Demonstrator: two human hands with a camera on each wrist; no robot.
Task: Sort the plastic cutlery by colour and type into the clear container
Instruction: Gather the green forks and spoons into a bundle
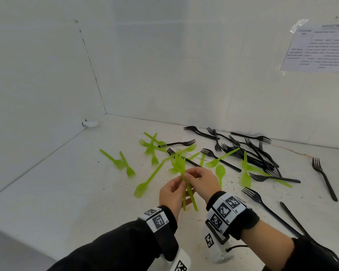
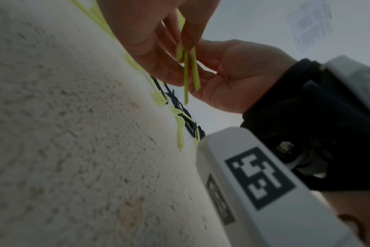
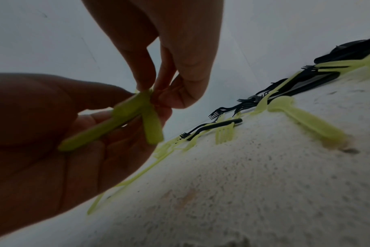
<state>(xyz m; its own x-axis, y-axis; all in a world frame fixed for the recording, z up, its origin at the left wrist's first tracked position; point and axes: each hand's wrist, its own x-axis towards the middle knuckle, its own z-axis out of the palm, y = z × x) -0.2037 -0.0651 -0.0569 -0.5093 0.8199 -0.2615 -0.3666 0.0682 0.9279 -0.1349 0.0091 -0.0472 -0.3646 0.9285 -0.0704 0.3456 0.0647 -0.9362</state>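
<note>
Above the white table (image 1: 67, 192), both hands hold a small bunch of green forks (image 1: 180, 165), tines pointing away from me. My left hand (image 1: 179, 187) grips the handles from the left, and they cross its palm (image 3: 116, 122). My right hand (image 1: 190, 176) pinches the same bunch just under the tines, from the right. From below, the handles (image 2: 189, 71) hang between the two hands. Several loose green forks (image 1: 125, 165) and a green spoon (image 1: 220, 172) lie on the table. Several black forks (image 1: 252, 151) lie in a heap to the right. No clear container shows in any view.
White walls close the table at the left and the back, meeting in a corner (image 1: 105, 113). A printed sheet (image 1: 319, 49) is taped on the back wall at the right. A single black fork (image 1: 323, 177) lies far right, and others (image 1: 266, 208) near my right wrist.
</note>
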